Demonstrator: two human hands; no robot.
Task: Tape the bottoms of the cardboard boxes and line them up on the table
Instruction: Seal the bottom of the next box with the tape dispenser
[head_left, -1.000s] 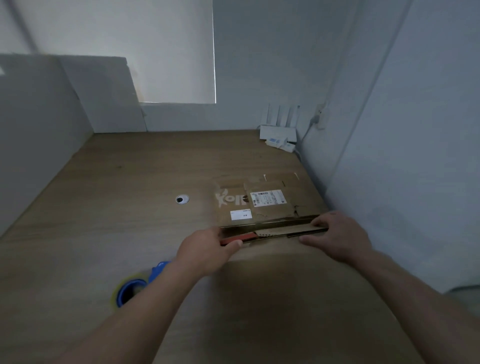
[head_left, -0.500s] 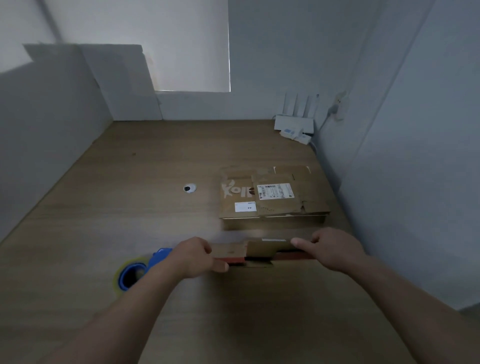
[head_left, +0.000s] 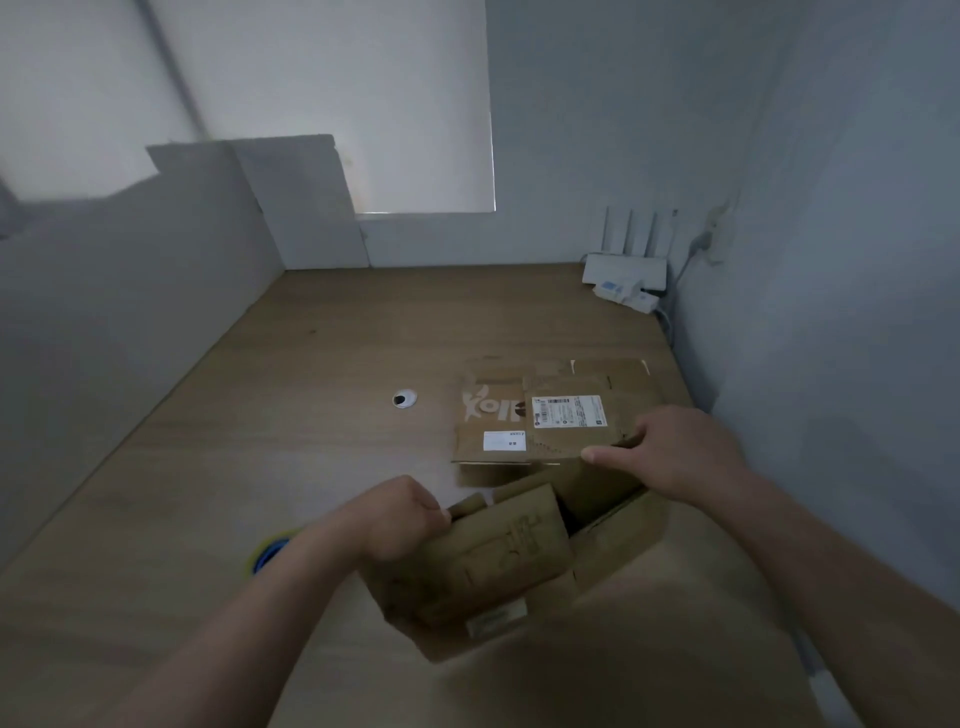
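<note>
Left hand (head_left: 400, 514) and right hand (head_left: 675, 452), outstretched, grip the cardboard box (head_left: 498, 566) at opposite edges.

My left forearm covers most of the tape roll (head_left: 266, 553); I see only a blue and yellowish arc of it. The box (head_left: 498, 566) I hold is smeared by motion, and its small white label (head_left: 496, 618) is unreadable (so are the printed marks on the flap). My left hand (head_left: 397, 519) hides its fingertips at the flap's edge. My right hand (head_left: 680, 452) covers the near right corner of the flattened cardboard stack (head_left: 498, 410), whose shipping label (head_left: 569, 411) is too small to read. Both forearms run off the bottom edge.
</note>
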